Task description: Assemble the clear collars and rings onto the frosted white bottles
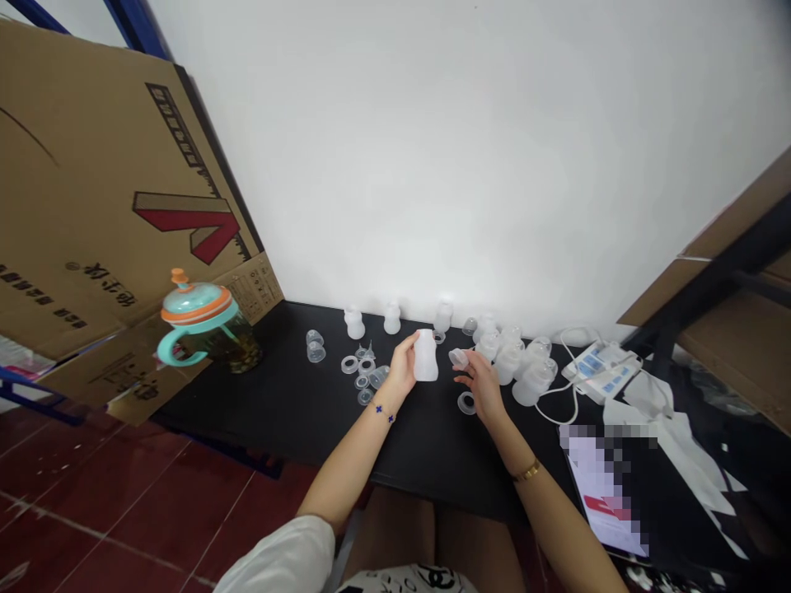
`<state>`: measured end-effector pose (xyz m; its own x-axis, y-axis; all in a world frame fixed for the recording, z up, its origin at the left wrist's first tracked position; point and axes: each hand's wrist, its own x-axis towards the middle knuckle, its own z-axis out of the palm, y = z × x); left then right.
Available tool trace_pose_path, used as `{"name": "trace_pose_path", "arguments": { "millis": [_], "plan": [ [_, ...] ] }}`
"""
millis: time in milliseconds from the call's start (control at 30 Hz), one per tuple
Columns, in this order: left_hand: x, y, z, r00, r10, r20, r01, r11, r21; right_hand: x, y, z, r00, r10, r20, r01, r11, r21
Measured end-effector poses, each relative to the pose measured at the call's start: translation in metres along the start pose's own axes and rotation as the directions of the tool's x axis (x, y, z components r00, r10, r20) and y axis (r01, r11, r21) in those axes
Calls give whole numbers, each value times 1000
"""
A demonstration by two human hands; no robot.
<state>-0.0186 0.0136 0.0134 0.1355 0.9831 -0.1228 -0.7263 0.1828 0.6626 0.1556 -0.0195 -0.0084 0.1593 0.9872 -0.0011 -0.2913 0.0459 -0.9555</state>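
My left hand [404, 365] is closed around a white baby bottle body [425, 357], held upright above the black table. In the fingers of my right hand [484, 380] is a small translucent cap [458, 357], a little to the right of the bottle. Below that hand a collar ring [467, 403] lies on the table. Left of my left wrist are several loose clear rings [349, 364] and nipple parts. Two white bottle bodies, one at the left [354, 322] and one beside it [392, 318], stand near the wall. Several capped bottles [510, 361] cluster right of my right hand.
A large jug [213, 325] with a turquoise handle stands at the left, by big cardboard boxes [111, 181]. Two clear domes [315, 352] sit nearby. At the right lie a power strip [601, 369] with white cables, crumpled paper [673, 436] and a tablet [643, 486].
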Motion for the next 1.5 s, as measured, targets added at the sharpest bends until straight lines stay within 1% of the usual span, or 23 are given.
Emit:
{"name": "trace_pose_path", "arguments": {
  "millis": [100, 267, 367, 500, 667, 1000, 1133, 1233, 1333, 1500],
  "plan": [
    [-1, -7, 1, 997, -64, 33, 65, 997, -36, 1, 1, -1, 999, 15, 46, -15, 1000, -9],
    [-2, -17, 1, 992, -107, 66, 110, 993, -33, 1, 1, -1, 993, 59, 98, -58, 998, -12],
    [-3, -19, 2, 991, -119, 64, 121, 992, -24, 0, -1, -1, 987, 116, 113, -125, 989, 74],
    [-4, -17, 4, 993, -106, 48, 107, 994, -19, -1, -4, 0, 976, 183, 116, -202, 963, 180],
    [-3, -16, 2, 994, -96, 52, 96, 995, -7, -1, -5, 1, 971, 218, 93, -234, 944, 232],
    [-6, -15, 4, 995, -88, 41, 86, 996, 36, 0, -4, 1, 976, 191, 99, -210, 949, 234],
    [-5, -17, 3, 998, -44, 40, 42, 998, 56, -1, -6, 1, 981, 166, 96, -186, 947, 260],
    [-4, -19, 2, 999, -12, 42, 8, 994, 111, -1, -8, 1, 987, 129, 92, -150, 947, 283],
    [-5, -21, 3, 999, -21, 34, 14, 982, 190, -2, -10, 0, 994, 77, 81, -98, 952, 289],
    [-11, -20, 7, 998, 8, 60, -23, 969, 247, -3, -15, 0, 998, -13, 59, -3, 967, 256]
  ]
}}
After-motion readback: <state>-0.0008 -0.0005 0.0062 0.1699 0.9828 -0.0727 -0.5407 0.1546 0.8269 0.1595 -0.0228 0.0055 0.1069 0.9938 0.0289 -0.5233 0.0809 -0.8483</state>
